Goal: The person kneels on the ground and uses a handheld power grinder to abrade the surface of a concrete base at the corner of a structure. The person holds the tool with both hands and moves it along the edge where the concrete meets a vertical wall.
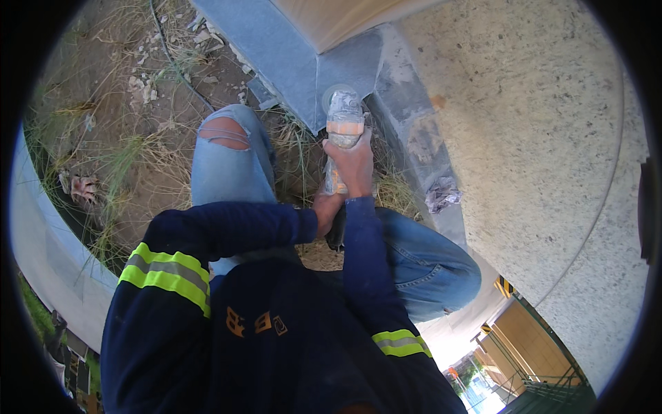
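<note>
A dusty angle grinder [345, 110] with worn orange patches is in both of my hands. My right hand [356, 164] wraps round its body behind the head. My left hand [327, 210] is closed on its rear end, nearer to me, with part of the fingers hidden. The round disc [327, 96] of the grinder shows blurred at the left of the head, over the corner of a blue-grey tile slab [296, 76]. Whether the disc touches the slab I cannot tell.
Dry soil with grass [138, 152] and rubble lies at the left, where a dark cable [172, 58] runs. A speckled stone surface [531, 117] fills the right side. Crumpled paper or plastic [442, 194] lies along its edge. My bent knees flank the grinder.
</note>
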A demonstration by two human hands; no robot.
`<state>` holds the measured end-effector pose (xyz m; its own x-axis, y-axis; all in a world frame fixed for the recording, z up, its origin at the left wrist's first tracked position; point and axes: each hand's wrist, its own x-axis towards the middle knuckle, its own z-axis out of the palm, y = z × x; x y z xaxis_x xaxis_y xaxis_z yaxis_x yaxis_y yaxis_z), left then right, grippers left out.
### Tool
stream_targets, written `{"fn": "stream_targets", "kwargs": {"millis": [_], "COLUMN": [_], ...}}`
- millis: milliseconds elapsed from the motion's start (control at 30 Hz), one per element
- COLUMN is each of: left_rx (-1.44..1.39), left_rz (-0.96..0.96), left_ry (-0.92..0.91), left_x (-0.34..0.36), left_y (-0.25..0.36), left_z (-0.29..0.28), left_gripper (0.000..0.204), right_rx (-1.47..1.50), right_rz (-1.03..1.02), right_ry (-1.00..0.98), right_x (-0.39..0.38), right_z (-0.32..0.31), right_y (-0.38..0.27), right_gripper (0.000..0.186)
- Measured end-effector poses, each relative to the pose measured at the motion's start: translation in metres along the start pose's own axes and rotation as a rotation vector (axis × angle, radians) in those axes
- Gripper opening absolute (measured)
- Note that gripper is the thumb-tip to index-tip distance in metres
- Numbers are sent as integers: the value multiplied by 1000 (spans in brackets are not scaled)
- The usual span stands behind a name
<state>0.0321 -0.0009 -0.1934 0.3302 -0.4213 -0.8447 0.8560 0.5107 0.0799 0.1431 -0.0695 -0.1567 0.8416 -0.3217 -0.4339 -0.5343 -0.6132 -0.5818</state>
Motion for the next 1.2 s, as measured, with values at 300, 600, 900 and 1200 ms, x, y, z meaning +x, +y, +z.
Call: {"fn": "stream_targets", "kwargs": {"millis": [300, 600, 900, 1200], "left_rx": [45, 51, 173, 135], "left_rz": [6, 152, 131, 230], "left_ry": [-84, -23, -176, -83], "left_x": [-6, -2, 35, 29], "left_y": [4, 36, 52, 61], "left_z": [-6, 25, 47, 51], "left_gripper": [38, 37, 37, 35], "right_rx": [31, 86, 321, 381], "right_rz": [9, -23, 45, 5], "right_ry": [-4, 23, 212, 121], "right_x": [-4, 32, 75, 84], "right_z": [-1, -4, -33, -24], "right_y": [0, -12, 22, 13], "right_gripper": [79, 77, 66, 72]}}
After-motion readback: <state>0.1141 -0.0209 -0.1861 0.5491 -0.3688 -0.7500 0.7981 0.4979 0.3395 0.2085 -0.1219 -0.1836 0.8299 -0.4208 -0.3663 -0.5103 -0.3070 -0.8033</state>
